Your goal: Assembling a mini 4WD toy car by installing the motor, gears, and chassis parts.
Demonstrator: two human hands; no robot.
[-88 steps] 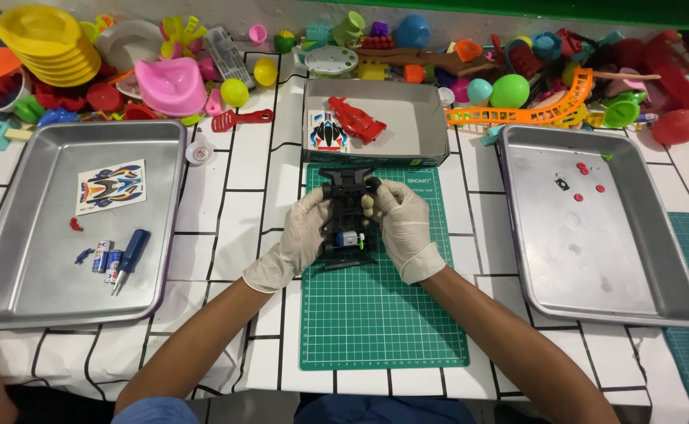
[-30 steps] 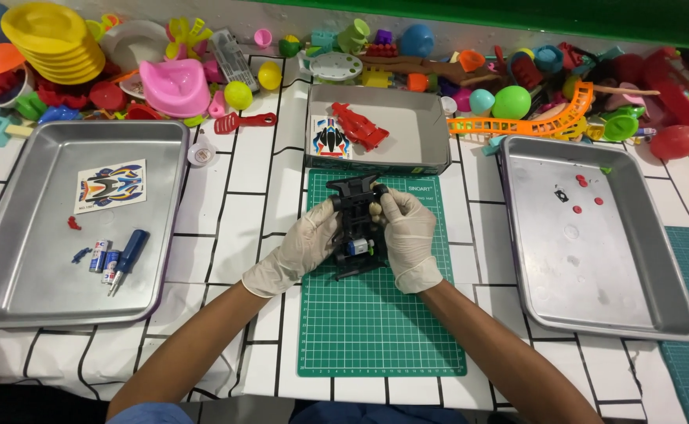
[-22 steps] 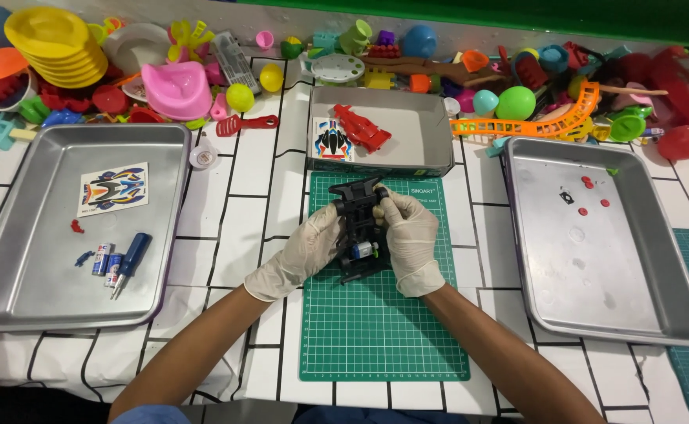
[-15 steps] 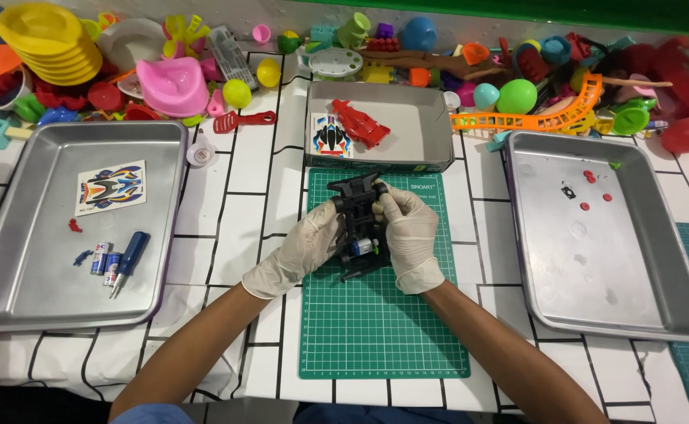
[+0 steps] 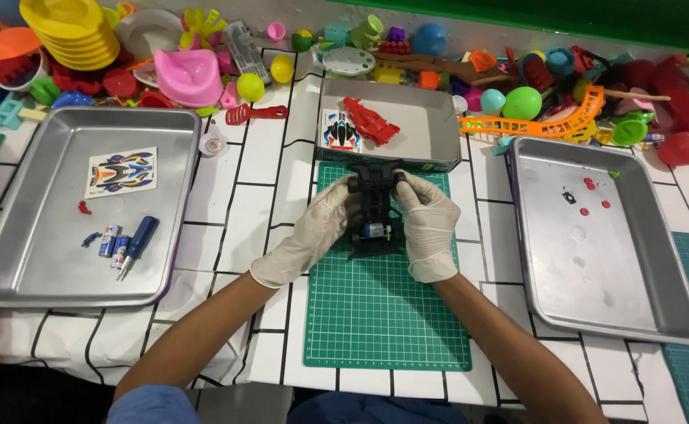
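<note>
Here, both gloved hands close on a black toy car chassis point(image 5: 376, 208) held over the upper end of the green cutting mat point(image 5: 387, 314). Left hand point(image 5: 313, 232) wraps the chassis's left side, fingers curled round it near the front wheel. Right hand point(image 5: 429, 224) clamps the right side, thumb up by the front axle. Chassis lies lengthwise, nose pointing away from the person; a small blue-and-green part shows near its rear.

Just beyond the mat, a small grey tray point(image 5: 438, 149) holds a red body shell point(image 5: 370, 122) and a sticker sheet point(image 5: 342, 131). Left metal tray point(image 5: 14, 267): another sticker sheet point(image 5: 121, 172), a blue screwdriver point(image 5: 137, 242), batteries point(image 5: 112, 241). Right metal tray point(image 5: 658, 306): few small red bits, well apart from the hands. Bright plastic toys crowd the far edge of the white-tiled surface point(image 5: 250, 188).
</note>
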